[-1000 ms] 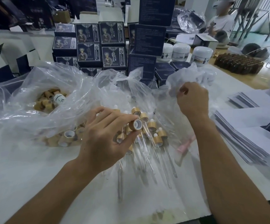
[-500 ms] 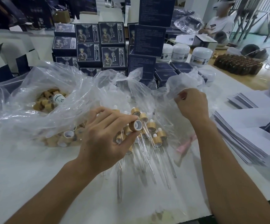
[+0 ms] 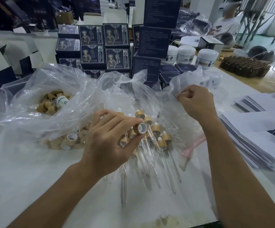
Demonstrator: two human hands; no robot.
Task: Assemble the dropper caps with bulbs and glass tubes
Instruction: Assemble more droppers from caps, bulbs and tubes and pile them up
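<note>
Pinching a round bamboo dropper cap (image 3: 141, 128), the left hand (image 3: 107, 142) waited while the right hand (image 3: 197, 102) gripped a thin clear glass tube (image 3: 183, 93) in curled fingers; insertion likely came next, needing careful alignment.

tan caps (image 3: 141, 128) (white-lined), navy boxes (image 3: 117, 58)

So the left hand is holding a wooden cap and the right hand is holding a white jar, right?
Not quite. In the head view the left hand does pinch a wooden cap, but the right hand pinches a thin glass tube at the plastic bag. The white jars stand untouched further back.
</note>
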